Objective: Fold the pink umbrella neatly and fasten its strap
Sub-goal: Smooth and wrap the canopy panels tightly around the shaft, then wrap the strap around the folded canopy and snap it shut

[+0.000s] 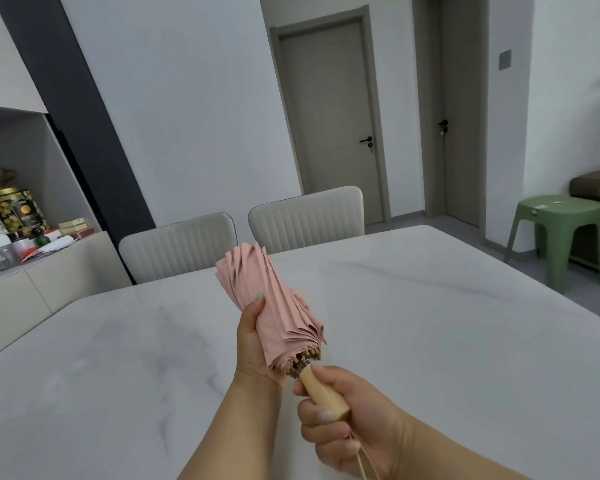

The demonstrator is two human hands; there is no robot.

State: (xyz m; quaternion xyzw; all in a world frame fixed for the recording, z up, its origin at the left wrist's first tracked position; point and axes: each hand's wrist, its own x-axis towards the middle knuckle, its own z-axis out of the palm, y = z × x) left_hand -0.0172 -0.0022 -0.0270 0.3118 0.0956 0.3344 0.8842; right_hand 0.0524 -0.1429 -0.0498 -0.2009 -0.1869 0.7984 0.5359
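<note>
The pink umbrella (274, 303) is collapsed, its pleated canopy bunched loosely and pointing up and away from me above the white marble table (430, 323). My left hand (253, 344) grips the canopy from the left, thumb up along the fabric. My right hand (347, 417) grips the light wooden handle (323, 393) just below the rib tips. A thin beige cord (364, 462) hangs from the handle's end. I cannot see the strap; the fabric folds hide it.
Two cream padded chairs (243, 237) stand at the table's far edge. A sideboard (49, 271) with tins and bottles is at the left. A green plastic stool (561, 230) stands to the right, with grey doors behind.
</note>
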